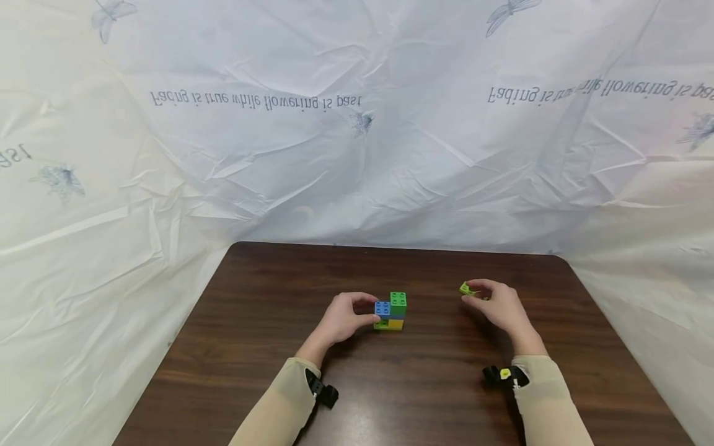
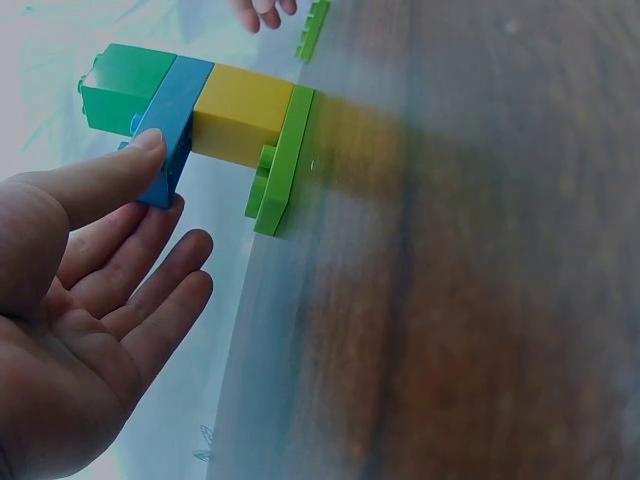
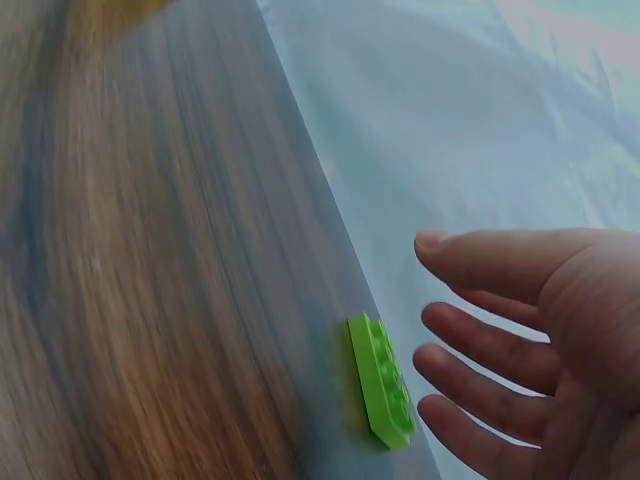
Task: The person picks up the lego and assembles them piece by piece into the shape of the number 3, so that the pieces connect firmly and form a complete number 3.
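A small stack of building bricks stands upright on the table: a lime green plate (image 2: pixel 286 165) at the bottom, then a yellow brick (image 2: pixel 243 115), a blue brick (image 2: pixel 180 98) and a green brick (image 2: pixel 128 88) on top. My left hand (image 1: pixel 341 317) pinches the overhanging blue end, thumb on one side and fingertips on the other. Off to the right, a separate lime green brick (image 3: pixel 377 385) lies with its studs up. My right hand (image 1: pixel 504 306) hovers at that brick, thumb and fingers spread apart and nothing between them.
The dark wood table (image 1: pixel 251 347) has rounded far corners. Behind it and at both sides hangs a wrinkled white sheet (image 1: pixel 312 167) with printed words and flowers. Each wrist wears a black strap with a camera (image 1: pixel 327 396).
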The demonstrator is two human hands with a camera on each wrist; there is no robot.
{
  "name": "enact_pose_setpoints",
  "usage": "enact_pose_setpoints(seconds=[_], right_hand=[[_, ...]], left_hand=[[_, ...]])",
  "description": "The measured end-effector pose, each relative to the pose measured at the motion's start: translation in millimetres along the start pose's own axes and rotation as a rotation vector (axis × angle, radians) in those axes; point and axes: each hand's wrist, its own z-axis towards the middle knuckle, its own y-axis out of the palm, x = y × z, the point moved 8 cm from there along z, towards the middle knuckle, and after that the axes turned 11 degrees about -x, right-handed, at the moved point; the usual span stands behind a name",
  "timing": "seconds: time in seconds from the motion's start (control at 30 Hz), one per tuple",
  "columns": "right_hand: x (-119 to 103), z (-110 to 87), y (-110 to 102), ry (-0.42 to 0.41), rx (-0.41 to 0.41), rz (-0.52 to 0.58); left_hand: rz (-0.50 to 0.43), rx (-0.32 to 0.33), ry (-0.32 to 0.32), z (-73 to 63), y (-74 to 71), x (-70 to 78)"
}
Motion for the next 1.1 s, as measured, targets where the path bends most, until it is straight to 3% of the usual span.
enact_pose_setpoints(seconds=[0.23,1.1], right_hand=[[16,-3.6,-7,0.071,0.020,-0.045],[40,-3.2,-5,0.141,-0.024,-0.019]], left_hand=[[0.001,0.000,0.008,0.2,0.5,1.2],[-0.015,-0.004,-0.014,-0.1,-0.8,-0.4]])
